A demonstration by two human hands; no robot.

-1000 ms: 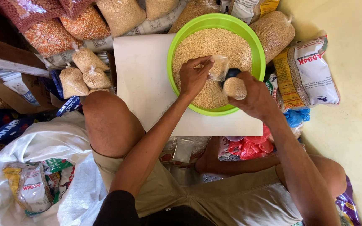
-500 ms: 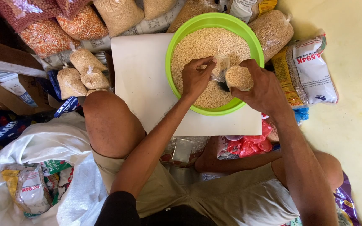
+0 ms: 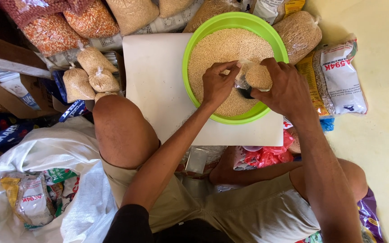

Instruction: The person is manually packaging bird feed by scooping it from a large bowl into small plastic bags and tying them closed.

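A lime-green bowl [image 3: 192,51] full of pale fine grain [image 3: 217,49] rests on a white board [image 3: 156,81] in front of my knees. Over the grain, my left hand [image 3: 218,84] pinches the mouth of a small clear plastic bag [image 3: 241,77]. My right hand [image 3: 285,87] grips a dark scoop [image 3: 246,92] heaped with grain [image 3: 258,76], and its rim is right against the bag's mouth. Most of the bag is hidden between my two hands.
Tied bags of grain [image 3: 92,60] and orange kernels [image 3: 46,31] lie to the left and behind the board. Printed packets [image 3: 342,76] sit at the right. A white sack [image 3: 46,180] holding packets is by my left knee. Red plastic [image 3: 266,155] lies below the board.
My right hand has lifted the heaped scoop out of the grain and brought it up against the bag that my left hand holds.
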